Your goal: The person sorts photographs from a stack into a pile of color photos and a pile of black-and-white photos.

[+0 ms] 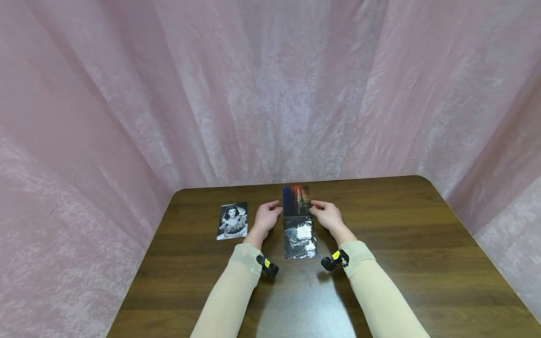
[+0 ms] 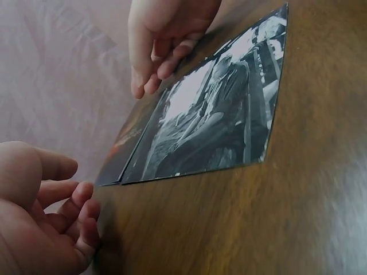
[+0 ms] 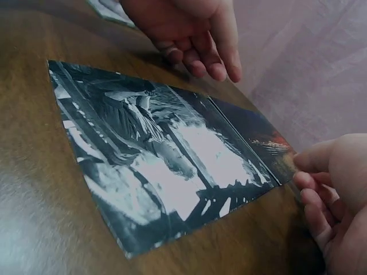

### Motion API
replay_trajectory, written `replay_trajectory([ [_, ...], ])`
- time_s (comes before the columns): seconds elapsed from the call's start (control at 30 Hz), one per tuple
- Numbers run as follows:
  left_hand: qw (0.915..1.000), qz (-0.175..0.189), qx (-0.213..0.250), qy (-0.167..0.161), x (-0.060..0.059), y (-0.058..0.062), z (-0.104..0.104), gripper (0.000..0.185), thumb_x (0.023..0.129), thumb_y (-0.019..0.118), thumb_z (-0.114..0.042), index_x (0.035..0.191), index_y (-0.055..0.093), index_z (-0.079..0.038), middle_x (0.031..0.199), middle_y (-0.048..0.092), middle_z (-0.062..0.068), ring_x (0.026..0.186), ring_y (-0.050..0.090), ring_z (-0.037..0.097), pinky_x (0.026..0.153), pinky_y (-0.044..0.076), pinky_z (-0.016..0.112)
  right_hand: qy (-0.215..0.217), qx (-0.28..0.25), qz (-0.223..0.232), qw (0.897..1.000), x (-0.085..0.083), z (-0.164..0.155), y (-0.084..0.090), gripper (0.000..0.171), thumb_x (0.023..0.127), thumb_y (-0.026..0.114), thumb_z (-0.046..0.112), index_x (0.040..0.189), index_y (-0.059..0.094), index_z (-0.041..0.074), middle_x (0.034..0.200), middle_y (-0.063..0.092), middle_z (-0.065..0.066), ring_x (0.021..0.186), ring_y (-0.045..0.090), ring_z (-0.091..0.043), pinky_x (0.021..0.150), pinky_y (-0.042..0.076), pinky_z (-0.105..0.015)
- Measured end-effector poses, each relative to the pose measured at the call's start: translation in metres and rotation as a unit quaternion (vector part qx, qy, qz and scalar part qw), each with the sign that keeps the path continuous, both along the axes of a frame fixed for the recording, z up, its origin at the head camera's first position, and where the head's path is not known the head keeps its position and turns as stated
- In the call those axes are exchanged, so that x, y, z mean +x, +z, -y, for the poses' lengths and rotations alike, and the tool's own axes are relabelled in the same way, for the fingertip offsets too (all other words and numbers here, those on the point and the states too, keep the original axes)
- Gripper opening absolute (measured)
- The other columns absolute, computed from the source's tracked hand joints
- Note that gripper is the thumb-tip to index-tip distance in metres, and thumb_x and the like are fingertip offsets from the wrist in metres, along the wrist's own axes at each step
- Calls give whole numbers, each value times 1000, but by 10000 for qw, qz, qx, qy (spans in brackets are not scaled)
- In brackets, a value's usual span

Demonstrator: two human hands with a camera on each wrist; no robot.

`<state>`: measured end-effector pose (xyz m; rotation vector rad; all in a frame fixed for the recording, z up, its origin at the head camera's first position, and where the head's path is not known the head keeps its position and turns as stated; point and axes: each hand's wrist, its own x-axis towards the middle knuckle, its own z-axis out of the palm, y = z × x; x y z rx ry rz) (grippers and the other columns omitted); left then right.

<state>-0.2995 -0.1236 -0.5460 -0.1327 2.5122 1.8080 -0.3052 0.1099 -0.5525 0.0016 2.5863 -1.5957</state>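
Two photos lie end to end in the middle of the dark wooden table (image 1: 401, 244). The far one is a coloured photo (image 1: 297, 200) in red and blue; the near one is a black-and-white photo (image 1: 300, 238). My left hand (image 1: 267, 217) rests just left of where they meet, fingers loosely curled and holding nothing. My right hand (image 1: 326, 215) is on the other side, and its fingertips (image 2: 150, 80) touch the coloured photo's right edge. In the right wrist view, the black-and-white photo (image 3: 155, 160) fills the middle, with my left hand (image 3: 195, 34) beyond it.
A black-and-white portrait photo (image 1: 232, 220) lies flat to the left of my left hand. Pink cloth (image 1: 270, 94) hangs close behind and beside the table. Small black cameras (image 1: 267, 266) sit on both wrists.
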Motion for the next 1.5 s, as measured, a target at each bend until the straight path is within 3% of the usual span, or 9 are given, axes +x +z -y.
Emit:
replay_trajectory([
  [0.23, 9994, -241, -86, -232, 10, 4, 15, 42, 107, 63, -15, 147, 64, -2, 143, 65, 17, 136, 57, 32, 113, 44, 49, 32, -947, -70, 9955, 2, -9, -4, 42, 110, 59, 15, 149, 61, 0, 147, 62, -22, 136, 57, -38, 112, 45, -53],
  [0.43, 9979, -351, -88, -533, 27, 5, 32, 42, 107, 64, -16, 145, 65, 0, 142, 66, 18, 133, 59, 31, 111, 46, 48, -170, -1260, -200, 9917, 13, -13, -1, 41, 109, 61, 14, 147, 63, -1, 142, 65, -22, 119, 64, -36, 94, 55, -44],
  [0.6, 9965, -381, -121, -733, 48, 10, 49, 42, 108, 64, -20, 146, 65, -2, 142, 66, 19, 126, 60, 28, 100, 50, 42, -111, -1575, -312, 9870, 30, -16, 5, 41, 107, 65, 15, 144, 64, -3, 124, 71, -24, 104, 65, -33, 80, 54, -37],
  [0.73, 9963, -301, -235, -772, 68, 12, 69, 42, 109, 63, -21, 147, 65, -4, 139, 67, 17, 117, 62, 24, 88, 51, 36, 204, -1489, -347, 9880, 47, -22, 9, 42, 107, 66, 16, 143, 64, -4, 127, 72, -23, 102, 66, -22, 80, 54, -36],
  [0.83, 9967, -249, -309, -707, 80, 12, 86, 41, 108, 65, -21, 147, 66, -6, 137, 68, 15, 114, 62, 24, 86, 51, 35, 339, -1233, -369, 9911, 57, -28, 11, 41, 107, 65, 16, 143, 65, -3, 133, 71, -23, 100, 66, -19, 80, 54, -35],
  [0.97, 9976, -288, -407, -482, 87, 11, 106, 41, 108, 67, -21, 146, 66, -7, 138, 68, 15, 116, 61, 23, 94, 50, 37, 374, -986, -512, 9931, 62, -28, 14, 39, 107, 66, 16, 142, 67, -2, 134, 70, -23, 99, 66, -18, 79, 53, -30],
  [1.07, 9979, -301, -483, -322, 90, 11, 118, 41, 107, 67, -20, 146, 66, -5, 137, 69, 14, 118, 62, 24, 97, 50, 37, 505, -821, -662, 9931, 63, -19, 16, 38, 106, 67, 17, 139, 69, -2, 135, 71, -21, 109, 67, -20, 86, 52, -28],
  [1.23, 9972, -382, -637, -103, 95, 13, 133, 40, 106, 69, -18, 144, 67, -4, 126, 71, 12, 114, 62, 24, 92, 51, 31, 876, -723, -788, 9904, 66, 5, 22, 35, 106, 67, 15, 137, 71, -2, 134, 71, -21, 122, 66, -28, 100, 51, -35],
  [1.5, 9967, -356, -690, 229, 101, 12, 156, 42, 106, 69, -18, 145, 67, -3, 122, 69, 13, 112, 59, 25, 92, 47, 29, 1445, -700, -837, 9835, 66, 49, 32, 32, 105, 69, 15, 134, 74, 1, 128, 74, -17, 107, 69, -21, 89, 54, -35],
])
